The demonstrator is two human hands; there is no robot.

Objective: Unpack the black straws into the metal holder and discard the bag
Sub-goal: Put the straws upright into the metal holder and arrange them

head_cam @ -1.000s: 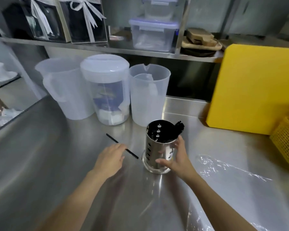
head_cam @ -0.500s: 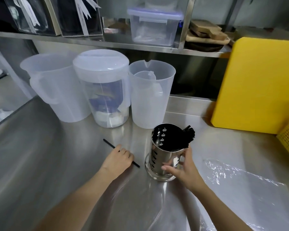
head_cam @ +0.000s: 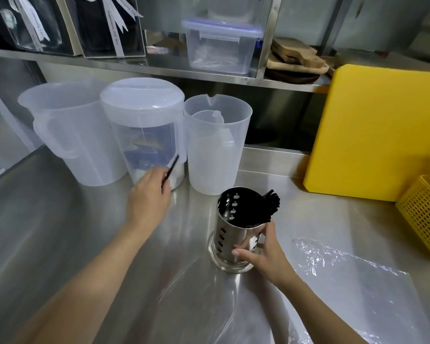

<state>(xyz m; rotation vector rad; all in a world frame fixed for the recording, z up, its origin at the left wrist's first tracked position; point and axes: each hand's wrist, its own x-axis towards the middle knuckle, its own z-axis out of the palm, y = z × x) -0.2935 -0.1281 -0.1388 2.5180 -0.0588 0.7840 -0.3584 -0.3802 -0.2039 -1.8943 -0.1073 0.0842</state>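
Observation:
A perforated metal holder [head_cam: 227, 234] stands upright on the steel counter, with a bundle of black straws [head_cam: 271, 203] leaning against its right rim. My right hand [head_cam: 265, 252] grips the holder's lower right side. My left hand [head_cam: 148, 197] is raised above the counter to the holder's left and pinches a single black straw [head_cam: 170, 170], which points up and to the right. The clear plastic bag [head_cam: 353, 276] lies flat and empty on the counter at the right.
Three translucent plastic jugs [head_cam: 216, 145] stand in a row behind the holder. A yellow cutting board [head_cam: 382, 130] leans at the back right, with a yellow basket [head_cam: 425, 217] beside it. A shelf [head_cam: 159, 70] above holds boxes and wooden boards.
My left hand has picked the loose straw up off the counter and lifted it toward the jugs. My right hand has stayed on the holder.

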